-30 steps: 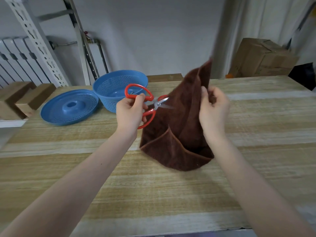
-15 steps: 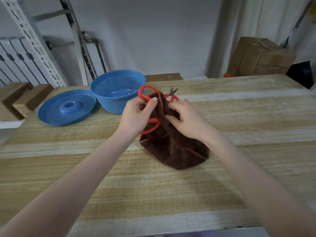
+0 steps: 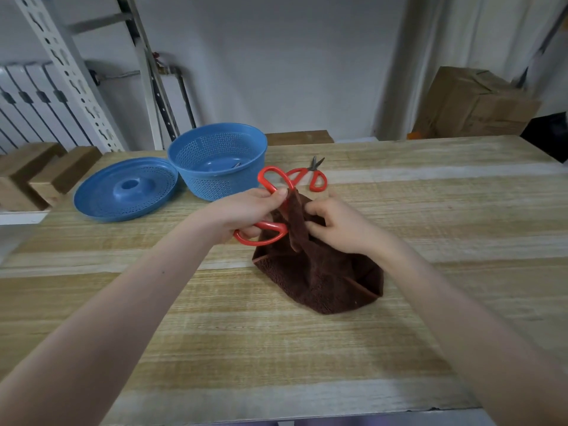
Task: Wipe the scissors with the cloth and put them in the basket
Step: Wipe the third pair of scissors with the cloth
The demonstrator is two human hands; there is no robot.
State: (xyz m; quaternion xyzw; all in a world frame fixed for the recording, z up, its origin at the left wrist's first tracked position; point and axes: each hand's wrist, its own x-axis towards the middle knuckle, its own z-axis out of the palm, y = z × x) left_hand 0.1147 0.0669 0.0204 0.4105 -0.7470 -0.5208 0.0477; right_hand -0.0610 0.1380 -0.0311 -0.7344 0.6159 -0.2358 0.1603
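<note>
My left hand (image 3: 246,215) grips red-handled scissors (image 3: 270,182) by the handles, just above the table. Their blades are hidden inside a brown cloth (image 3: 319,272) that my right hand (image 3: 335,224) pinches around them. The lower part of the cloth rests bunched on the table. A second, smaller pair of red-handled scissors (image 3: 313,176) lies on the table behind my hands. The blue perforated basket (image 3: 218,166) stands at the back left, with something metallic lying in its bottom.
A blue perforated lid (image 3: 126,190) lies left of the basket. Wooden blocks (image 3: 40,173) sit at the far left edge. A cardboard box (image 3: 473,104) stands beyond the wooden table (image 3: 430,210) at the back right.
The cloth came down from being held up high. My right hand moved in and wrapped the cloth over the blades. The small scissors behind are now fully in view.
</note>
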